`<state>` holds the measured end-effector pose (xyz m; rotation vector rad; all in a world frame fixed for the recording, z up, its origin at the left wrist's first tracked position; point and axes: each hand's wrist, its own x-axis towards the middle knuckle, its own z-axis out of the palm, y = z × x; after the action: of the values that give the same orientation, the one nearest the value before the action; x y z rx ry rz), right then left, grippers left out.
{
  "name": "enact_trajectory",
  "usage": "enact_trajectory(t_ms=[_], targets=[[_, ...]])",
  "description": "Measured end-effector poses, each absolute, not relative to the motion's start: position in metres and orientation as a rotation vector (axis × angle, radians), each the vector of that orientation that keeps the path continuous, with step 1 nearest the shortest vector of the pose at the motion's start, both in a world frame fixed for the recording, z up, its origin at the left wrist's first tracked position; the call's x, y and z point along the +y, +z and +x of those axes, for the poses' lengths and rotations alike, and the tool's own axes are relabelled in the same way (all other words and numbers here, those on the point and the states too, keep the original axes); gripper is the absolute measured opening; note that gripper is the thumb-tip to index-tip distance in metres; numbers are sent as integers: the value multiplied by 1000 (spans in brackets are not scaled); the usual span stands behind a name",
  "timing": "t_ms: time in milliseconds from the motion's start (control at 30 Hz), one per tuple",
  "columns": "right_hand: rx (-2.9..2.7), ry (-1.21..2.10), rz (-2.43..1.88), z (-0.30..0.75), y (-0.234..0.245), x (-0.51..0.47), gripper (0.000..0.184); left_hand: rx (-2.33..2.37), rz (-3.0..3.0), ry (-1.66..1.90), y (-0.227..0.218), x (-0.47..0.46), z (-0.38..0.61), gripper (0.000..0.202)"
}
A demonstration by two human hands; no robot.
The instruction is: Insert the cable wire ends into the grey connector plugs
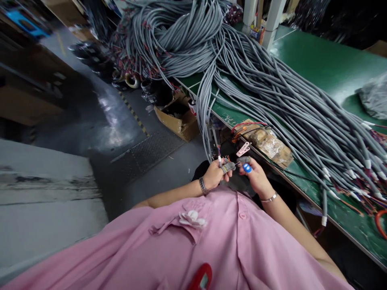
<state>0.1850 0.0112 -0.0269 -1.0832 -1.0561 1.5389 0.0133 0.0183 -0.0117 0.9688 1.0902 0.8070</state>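
Close in front of my body, my left hand (216, 174) is closed on the end of a grey cable (219, 160), whose thin coloured wires fan out past the fingers. My right hand (254, 174) pinches the tip of one thin wire just to the right, its thumb carrying a blue cover (246, 167). Grey finger cots wrap fingers on both hands. A pink clip (243, 149) sits just above the right hand, at the table's edge. Beside it lies a wooden block (270, 145) wrapped in tape, with red and black wires.
A large heap of grey cables (290, 100) covers much of the green table (317, 60), with stripped ends at the right. Some cables hang over the edge near my left hand. An open cardboard box (178, 121) stands on the floor below. A plastic bag (375, 96) lies at far right.
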Motion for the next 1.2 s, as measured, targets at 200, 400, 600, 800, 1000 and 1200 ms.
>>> enact_trajectory(t_ms=[200,400,600,800,1000,1200], targets=[[-1096,1463,-1070,166,-14,8,30,1044,953,810,-14,18,13,40],[-1110,1744,-971,165,-3,16,30,881,1028,678,-18,15,4,39],[-1111,1532,-1160,166,-14,24,30,987,861,814,-21,16,3,38],[-1035,1466,-1237,166,-17,22,29,994,804,887,-21,18,3,36],[-995,1520,-1190,166,-16,19,27,993,800,922,-20,17,3,36],[-1003,1487,-1176,165,-14,15,23,1011,803,950,-20,16,5,37]])
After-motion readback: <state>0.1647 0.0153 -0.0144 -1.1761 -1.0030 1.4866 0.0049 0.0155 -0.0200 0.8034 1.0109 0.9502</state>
